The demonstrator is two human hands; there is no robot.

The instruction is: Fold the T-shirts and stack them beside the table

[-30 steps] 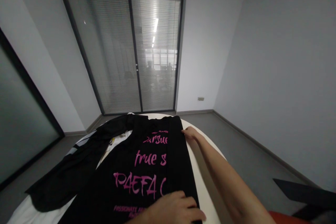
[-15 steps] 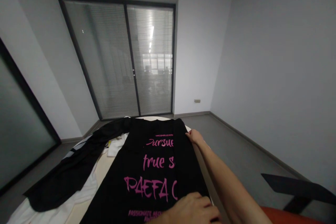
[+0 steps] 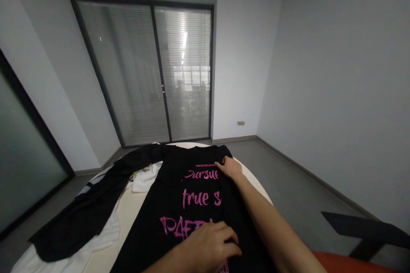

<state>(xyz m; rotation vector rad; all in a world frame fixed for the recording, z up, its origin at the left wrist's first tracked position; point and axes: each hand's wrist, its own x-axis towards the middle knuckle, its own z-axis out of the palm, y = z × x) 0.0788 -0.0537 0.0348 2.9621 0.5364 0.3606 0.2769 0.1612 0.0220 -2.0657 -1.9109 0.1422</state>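
A black garment with pink lettering lies spread over the table. Its right side is folded inward as a long strip that cuts off the ends of the words. On the print near the bottom of the view rests my left hand, its fingers loosely bent and apart, with no cloth visibly gripped. Farther up, my right hand touches the folded strip near the far end. Its thumb points left, apart from the fingers, toward the small top line of print. My right forearm covers part of the garment's right edge.
Another black garment with pale stripes lies along the left, over white cloth. The rounded white table shows at the right. A dark flat-topped object and something orange-red stand at lower right. Glass doors are beyond.
The printed garment has shifted slightly right. My right hand has moved from its right edge inward onto the folded strip, and my left hand has moved left over the lettering.
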